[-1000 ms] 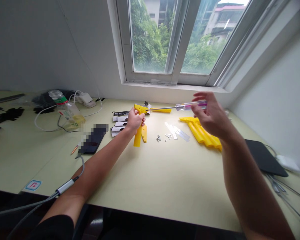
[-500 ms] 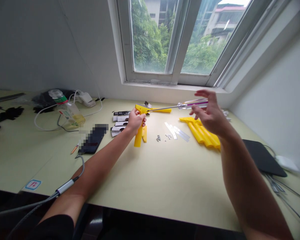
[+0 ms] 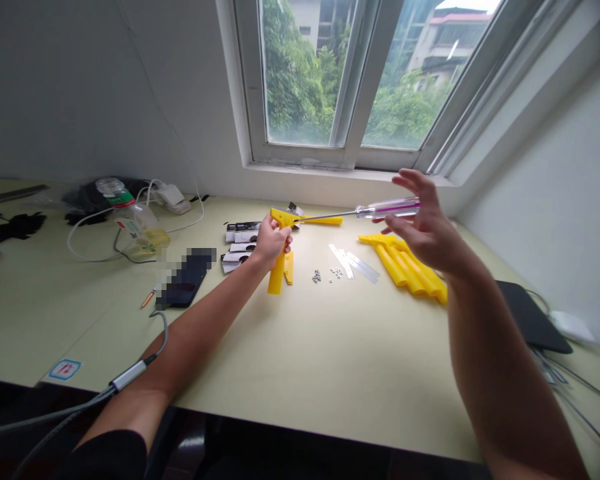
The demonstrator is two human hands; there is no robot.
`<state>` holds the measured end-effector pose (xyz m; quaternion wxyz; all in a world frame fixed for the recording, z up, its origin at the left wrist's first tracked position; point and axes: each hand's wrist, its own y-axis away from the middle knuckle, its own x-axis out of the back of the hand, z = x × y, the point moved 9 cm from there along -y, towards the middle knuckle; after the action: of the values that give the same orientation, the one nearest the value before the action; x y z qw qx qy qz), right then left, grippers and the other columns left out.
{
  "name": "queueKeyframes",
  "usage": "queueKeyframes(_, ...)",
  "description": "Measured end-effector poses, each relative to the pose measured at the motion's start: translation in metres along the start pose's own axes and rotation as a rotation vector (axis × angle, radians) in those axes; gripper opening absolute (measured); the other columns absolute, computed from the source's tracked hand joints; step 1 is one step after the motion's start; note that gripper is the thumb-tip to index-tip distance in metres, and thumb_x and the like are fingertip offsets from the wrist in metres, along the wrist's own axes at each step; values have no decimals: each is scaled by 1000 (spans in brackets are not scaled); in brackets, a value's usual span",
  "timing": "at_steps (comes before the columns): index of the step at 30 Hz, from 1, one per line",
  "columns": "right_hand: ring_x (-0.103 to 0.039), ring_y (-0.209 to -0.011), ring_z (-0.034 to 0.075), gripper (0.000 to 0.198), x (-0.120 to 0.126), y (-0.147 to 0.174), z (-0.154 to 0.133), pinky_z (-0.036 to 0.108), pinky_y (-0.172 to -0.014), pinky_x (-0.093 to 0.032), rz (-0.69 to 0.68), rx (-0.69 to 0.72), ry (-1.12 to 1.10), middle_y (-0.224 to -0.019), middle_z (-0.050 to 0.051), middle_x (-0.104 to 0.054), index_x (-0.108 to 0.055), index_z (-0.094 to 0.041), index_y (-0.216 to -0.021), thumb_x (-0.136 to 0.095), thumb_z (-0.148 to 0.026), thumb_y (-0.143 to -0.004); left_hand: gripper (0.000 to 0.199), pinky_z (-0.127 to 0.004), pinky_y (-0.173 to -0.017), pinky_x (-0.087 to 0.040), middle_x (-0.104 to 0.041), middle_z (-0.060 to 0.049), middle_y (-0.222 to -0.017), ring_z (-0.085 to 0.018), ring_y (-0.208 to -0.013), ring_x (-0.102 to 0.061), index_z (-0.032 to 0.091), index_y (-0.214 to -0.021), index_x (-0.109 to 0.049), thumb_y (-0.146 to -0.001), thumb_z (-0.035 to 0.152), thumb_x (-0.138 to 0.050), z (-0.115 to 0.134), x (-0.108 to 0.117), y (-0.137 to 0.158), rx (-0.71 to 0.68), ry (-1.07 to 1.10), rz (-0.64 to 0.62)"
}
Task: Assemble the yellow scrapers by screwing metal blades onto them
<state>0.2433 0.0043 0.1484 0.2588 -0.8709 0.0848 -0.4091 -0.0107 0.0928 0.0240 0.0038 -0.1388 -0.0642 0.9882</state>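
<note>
My left hand (image 3: 274,243) is wrapped round a yellow plastic handle (image 3: 276,275) with a wide flat head, held above the table. A screwdriver (image 3: 387,208) with a clear, purple-streaked grip lies almost level in the air, its tip against the yellow head. My right hand (image 3: 423,223) is at the far end of that grip, thumb under it and the other fingers spread and lifted. Under my left hand lies a small yellow plate (image 3: 289,269). Small screws (image 3: 317,275), nuts (image 3: 336,272) and flat metal strips (image 3: 363,267) rest nearby.
Several yellow handles (image 3: 405,270) lie in a row at the right, near a black flat device (image 3: 533,317). Small boxes (image 3: 240,247) stand behind my left hand. Further left are a phone (image 3: 187,280), a pencil (image 3: 149,298), a tilted bottle (image 3: 140,223) and cables.
My right hand has shifted slightly right and up along the screwdriver's grip, its fingers opening a little. The left hand and yellow handle stay almost still.
</note>
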Motion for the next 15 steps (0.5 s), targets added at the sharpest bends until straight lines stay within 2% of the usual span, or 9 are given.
queueKeyframes(4,-68,-78,25,55,8,1,-2,42,-70,-55,91,-23,71,-106,11,-68,-43,-27,-137,-48,-55,-90,36,-17,-38,-31,-52,3,-88,-3,-47,-47,22,-94,-47,-65,10,-65,1,-2,2,7,-7,-12)
queueKeyframes(8,-68,-83,25,61,3,1,-8,40,-69,-56,38,29,24,-121,13,-62,-37,-27,-141,-52,-53,-88,38,-17,-38,-31,-52,3,-86,-2,-46,-46,22,-94,-47,-64,10,-66,0,-3,3,25,-8,-9)
queueKeyframes(12,-67,-76,24,57,7,0,-1,39,-64,-56,125,22,-3,-109,10,-65,-35,-29,-140,-51,-51,-90,37,-17,-38,-31,-51,4,-86,-3,-47,-47,22,-94,-46,-64,10,-65,-3,-6,4,37,1,-28)
queueKeyframes(15,-66,-71,20,62,1,-2,-4,37,-59,-56,101,126,-128,-113,9,-63,-33,-30,-141,-59,-46,-86,36,-17,-37,-31,-51,3,-87,-3,-46,-47,21,-92,-45,-64,9,-63,-3,-5,4,42,3,-20)
